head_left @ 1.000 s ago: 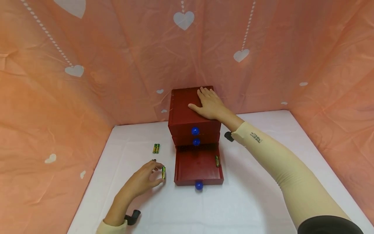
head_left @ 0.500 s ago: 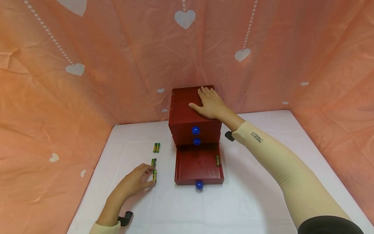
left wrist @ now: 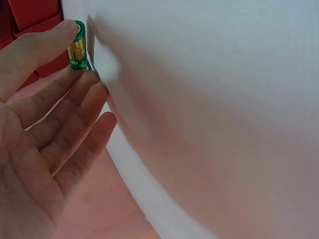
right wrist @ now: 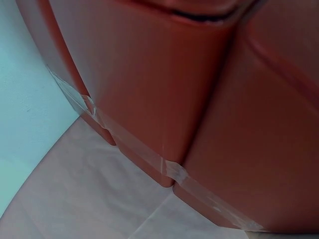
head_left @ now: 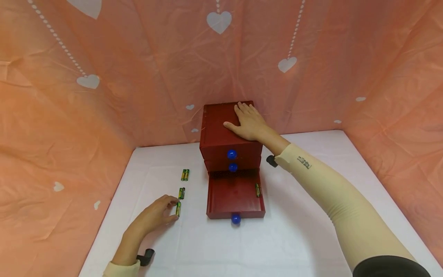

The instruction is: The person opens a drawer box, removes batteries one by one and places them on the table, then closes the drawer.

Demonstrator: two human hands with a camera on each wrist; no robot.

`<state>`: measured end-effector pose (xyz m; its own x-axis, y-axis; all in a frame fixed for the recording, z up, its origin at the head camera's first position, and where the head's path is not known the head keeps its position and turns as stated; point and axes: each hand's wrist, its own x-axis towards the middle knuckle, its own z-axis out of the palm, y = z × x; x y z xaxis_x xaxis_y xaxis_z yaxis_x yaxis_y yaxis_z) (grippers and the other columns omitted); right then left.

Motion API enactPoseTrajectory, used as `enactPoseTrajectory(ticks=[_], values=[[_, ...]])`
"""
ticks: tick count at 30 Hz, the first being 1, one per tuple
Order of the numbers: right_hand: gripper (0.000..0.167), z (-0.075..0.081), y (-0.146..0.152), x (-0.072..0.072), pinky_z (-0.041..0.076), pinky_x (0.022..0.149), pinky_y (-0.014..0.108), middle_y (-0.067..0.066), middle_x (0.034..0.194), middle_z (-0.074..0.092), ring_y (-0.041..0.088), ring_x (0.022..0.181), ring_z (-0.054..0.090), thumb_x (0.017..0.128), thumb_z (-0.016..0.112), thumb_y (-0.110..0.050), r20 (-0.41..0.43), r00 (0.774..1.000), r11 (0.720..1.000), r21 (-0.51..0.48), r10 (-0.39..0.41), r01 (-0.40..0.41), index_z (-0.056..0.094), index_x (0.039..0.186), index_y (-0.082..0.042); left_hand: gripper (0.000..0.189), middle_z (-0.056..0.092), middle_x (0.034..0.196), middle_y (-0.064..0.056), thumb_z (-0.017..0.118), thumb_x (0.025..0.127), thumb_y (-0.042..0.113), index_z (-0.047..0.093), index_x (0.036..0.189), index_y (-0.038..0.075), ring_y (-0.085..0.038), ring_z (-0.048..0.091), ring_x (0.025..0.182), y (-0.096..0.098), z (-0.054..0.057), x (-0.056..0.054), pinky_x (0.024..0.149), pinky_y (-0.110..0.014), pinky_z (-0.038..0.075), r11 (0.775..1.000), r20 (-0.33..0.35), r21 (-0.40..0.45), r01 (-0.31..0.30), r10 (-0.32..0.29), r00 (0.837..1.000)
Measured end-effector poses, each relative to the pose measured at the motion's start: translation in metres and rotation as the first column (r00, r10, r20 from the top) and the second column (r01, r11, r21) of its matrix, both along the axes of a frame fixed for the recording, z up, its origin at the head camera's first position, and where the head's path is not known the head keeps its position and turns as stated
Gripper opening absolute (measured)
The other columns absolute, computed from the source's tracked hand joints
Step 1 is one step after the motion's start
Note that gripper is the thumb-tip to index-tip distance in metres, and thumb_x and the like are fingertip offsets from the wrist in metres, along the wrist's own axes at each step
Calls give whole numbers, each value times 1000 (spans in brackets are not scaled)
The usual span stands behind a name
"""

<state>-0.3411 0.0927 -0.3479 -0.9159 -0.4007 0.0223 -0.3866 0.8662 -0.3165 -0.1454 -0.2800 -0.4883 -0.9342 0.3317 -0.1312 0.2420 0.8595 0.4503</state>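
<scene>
My left hand (head_left: 155, 215) pinches a green and gold battery (head_left: 178, 209) between thumb and fingertip, at or just above the white cloth. In the left wrist view the same battery (left wrist: 77, 47) stands between the thumb and a finger, with the other fingers spread below. A pair of batteries (head_left: 182, 193) lies just beyond the fingertips, and a second pair (head_left: 185, 175) farther back. My right hand (head_left: 250, 125) rests flat, fingers spread, on top of the red drawer cabinet (head_left: 216, 123). Its bottom drawer (head_left: 228, 194) is pulled out, with one battery (head_left: 257, 190) along the right side.
Blue round knobs (head_left: 236, 219) mark the drawer fronts; the upper two drawers are closed. Clear tape (right wrist: 174, 172) runs along the cabinet's side in the right wrist view. A pink curtain (head_left: 166, 77) with white hearts encloses the table's back and sides.
My left hand has carried the battery left, from beside the open drawer to a spot just in front of the nearer pair. The right hand stays on the cabinet.
</scene>
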Motion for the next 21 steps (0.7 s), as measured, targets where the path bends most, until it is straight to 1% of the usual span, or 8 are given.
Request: enactPoseTrajectory(ticks=[8, 14, 21], values=[[92, 0, 0, 1, -7, 134, 43, 19, 179, 7, 35, 166, 2, 109, 40, -64, 5, 1000, 1000, -15, 3, -3, 15, 170, 0, 50, 67, 118, -4, 92, 85, 12, 68, 129, 2, -21, 64, 109, 1, 2, 1, 98, -48, 56, 1000, 22, -10, -3, 3, 1000], [92, 0, 0, 0, -5, 134, 44, 19, 179, 8, 35, 166, 3, 109, 40, -64, 2, 1000, 1000, -15, 3, -3, 15, 170, 0, 49, 66, 117, -3, 92, 85, 13, 69, 128, 2, -22, 64, 109, 1, 4, 3, 98, -48, 57, 1000, 12, -20, 0, 0, 1000], [92, 0, -1, 1, -6, 134, 44, 19, 179, 7, 35, 166, 2, 109, 40, -65, 4, 1000, 1000, -8, -2, 2, 15, 170, 0, 50, 65, 121, -4, 92, 86, 13, 68, 129, 3, -24, 65, 113, -1, 3, 3, 101, -49, 56, 1000, 19, -21, 6, -5, 1000]])
